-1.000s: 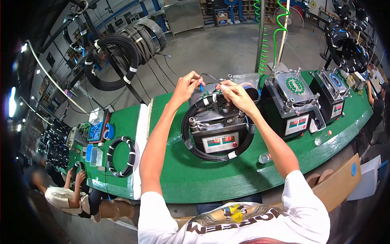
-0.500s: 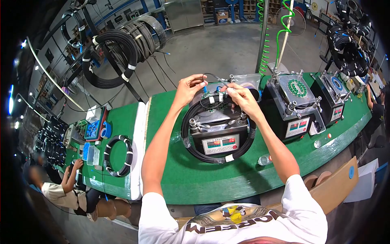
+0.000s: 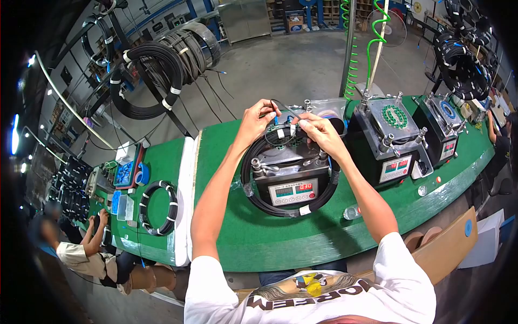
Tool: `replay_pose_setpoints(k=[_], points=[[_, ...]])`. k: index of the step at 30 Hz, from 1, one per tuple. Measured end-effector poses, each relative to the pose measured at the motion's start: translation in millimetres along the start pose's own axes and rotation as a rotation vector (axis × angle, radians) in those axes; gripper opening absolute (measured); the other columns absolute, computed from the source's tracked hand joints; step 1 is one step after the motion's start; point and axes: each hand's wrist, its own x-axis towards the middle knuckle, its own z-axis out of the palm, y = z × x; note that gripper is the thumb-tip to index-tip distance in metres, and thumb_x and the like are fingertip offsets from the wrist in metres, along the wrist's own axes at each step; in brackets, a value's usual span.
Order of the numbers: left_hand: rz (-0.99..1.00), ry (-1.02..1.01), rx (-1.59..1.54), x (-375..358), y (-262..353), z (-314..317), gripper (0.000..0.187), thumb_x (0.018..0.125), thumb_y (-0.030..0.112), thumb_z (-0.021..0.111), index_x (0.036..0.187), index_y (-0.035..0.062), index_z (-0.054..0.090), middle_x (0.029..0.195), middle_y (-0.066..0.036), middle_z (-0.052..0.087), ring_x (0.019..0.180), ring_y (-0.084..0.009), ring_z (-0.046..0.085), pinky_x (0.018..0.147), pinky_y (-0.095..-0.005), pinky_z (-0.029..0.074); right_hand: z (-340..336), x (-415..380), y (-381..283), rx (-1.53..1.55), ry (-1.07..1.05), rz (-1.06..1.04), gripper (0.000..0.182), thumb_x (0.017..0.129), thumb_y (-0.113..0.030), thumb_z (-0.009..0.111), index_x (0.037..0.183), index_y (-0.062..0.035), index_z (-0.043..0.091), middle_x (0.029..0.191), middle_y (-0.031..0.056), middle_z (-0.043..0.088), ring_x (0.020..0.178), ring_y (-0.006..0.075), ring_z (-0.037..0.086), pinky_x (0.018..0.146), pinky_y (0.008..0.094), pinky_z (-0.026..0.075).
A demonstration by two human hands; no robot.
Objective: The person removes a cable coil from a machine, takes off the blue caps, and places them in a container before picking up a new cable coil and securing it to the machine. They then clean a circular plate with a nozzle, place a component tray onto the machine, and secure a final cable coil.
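A machine (image 3: 294, 190) with a red digital display stands in front of me on the green table, and a coil of black cable (image 3: 258, 198) hangs around it. My left hand (image 3: 259, 120) pinches a thin black cable end with a blue connector (image 3: 276, 120) above the machine's top plate. To its right, my right hand (image 3: 319, 131) has its fingers closed on the same black cable (image 3: 285, 108), which arches between both hands. White ties (image 3: 304, 209) bind the coil. The fingertips hide part of the connectors behind them.
Two similar machines (image 3: 396, 168) (image 3: 447, 149) stand to the right. A small clear bottle (image 3: 352, 212) lies near my right forearm. At left are another cable coil (image 3: 158, 208), blue bins (image 3: 125, 174) and a seated co-worker (image 3: 81, 254). A metal pole (image 3: 349, 48) rises behind the table.
My left hand has shifted slightly right, toward my right hand, with the cable end. The machine's left display has gone dark. The co-worker's hands have moved a little.
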Motion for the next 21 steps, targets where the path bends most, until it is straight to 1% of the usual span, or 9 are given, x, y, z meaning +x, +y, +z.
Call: replay_pose_setpoints(k=[3,6,9,11,15,17,19,20,21], points=[[-0.009,-0.016,0.044,-4,6,-1,0.019,0.095,0.003,0.068,0.113,-0.0012,0.063,0.101,-0.005,0.071,0.097,-0.0129,0.068,0.09,-0.0294,0.054,0,-1,-3,-0.025,0.001,0.037,0.039,0.104,-0.031,0.058,0.098,0.0031,0.076,0.123,0.0061,0.064,0.071,0.0064,0.055,0.06,0.0231,0.049],[-0.018,-0.017,0.214,-8,15,-3,0.019,0.092,0.006,0.073,0.107,-0.0038,0.068,0.097,-0.006,0.073,0.092,-0.0129,0.069,0.086,-0.0288,0.055,1,-2,-2,0.015,0.012,0.013,0.042,0.103,-0.031,0.061,0.083,0.0041,0.071,0.122,0.0044,0.064,0.065,0.0049,0.052,0.054,0.0244,0.04],[0.012,0.038,0.339,-10,7,-4,0.021,0.087,0.009,0.079,0.102,-0.0055,0.073,0.09,-0.011,0.075,0.083,-0.0146,0.071,0.079,-0.0302,0.057,1,-3,-2,0.005,0.006,0.014,0.046,0.102,-0.031,0.063,0.072,0.0037,0.064,0.125,0.0054,0.064,0.067,0.0057,0.054,0.055,0.0253,0.041],[0.005,0.07,0.35,-10,-2,-6,0.022,0.085,0.008,0.08,0.101,-0.0051,0.074,0.09,-0.015,0.076,0.081,-0.0172,0.072,0.077,-0.0333,0.057,-1,-4,-5,-0.023,-0.006,0.028,0.047,0.1,-0.031,0.064,0.069,0.0032,0.06,0.126,0.0055,0.064,0.069,0.0065,0.055,0.057,0.0255,0.041],[-0.09,-0.027,0.406,-3,17,-4,0.019,0.084,0.008,0.08,0.095,-0.0058,0.073,0.086,-0.016,0.075,0.08,-0.0179,0.072,0.074,-0.0356,0.056,-3,-11,-15,-0.054,-0.065,-0.001,0.045,0.097,-0.03,0.068,0.067,0.0028,0.057,0.128,0.007,0.063,0.075,0.0086,0.057,0.062,0.0266,0.043],[-0.125,-0.068,0.435,0,20,-4,0.018,0.085,0.007,0.08,0.094,-0.0059,0.072,0.083,-0.016,0.075,0.08,-0.0182,0.072,0.073,-0.0365,0.056,-3,-13,-17,-0.148,-0.088,-0.074,0.043,0.096,-0.029,0.069,0.068,0.0025,0.059,0.133,0.0095,0.062,0.096,0.0146,0.059,0.08,0.0312,0.045],[-0.078,-0.071,0.507,1,18,-3,0.017,0.084,0.007,0.08,0.095,-0.005,0.074,0.083,-0.017,0.075,0.077,-0.0218,0.073,0.072,-0.038,0.056,-4,-16,-18,-0.24,-0.106,-0.145,0.04,0.094,-0.028,0.07,0.07,0.0023,0.06,0.138,0.0121,0.061,0.116,0.0206,0.061,0.098,0.0357,0.046],[-0.051,-0.066,0.549,2,18,-2,0.017,0.084,0.007,0.08,0.094,-0.0048,0.074,0.083,-0.018,0.075,0.077,-0.0227,0.073,0.072,-0.0384,0.056,-5,-17,-19,-0.245,-0.137,-0.106,0.039,0.096,-0.031,0.068,0.076,0.0028,0.066,0.143,0.0133,0.059,0.129,0.0252,0.056,0.11,0.0387,0.039],[-0.024,-0.06,0.591,2,17,-2,0.016,0.084,0.007,0.08,0.094,-0.0046,0.075,0.084,-0.018,0.075,0.076,-0.0237,0.073,0.071,-0.0388,0.056,-7,-17,-18,-0.175,-0.14,-0.07,0.038,0.097,-0.031,0.066,0.08,0.0026,0.068,0.143,0.013,0.059,0.128,0.025,0.057,0.11,0.0385,0.04]])
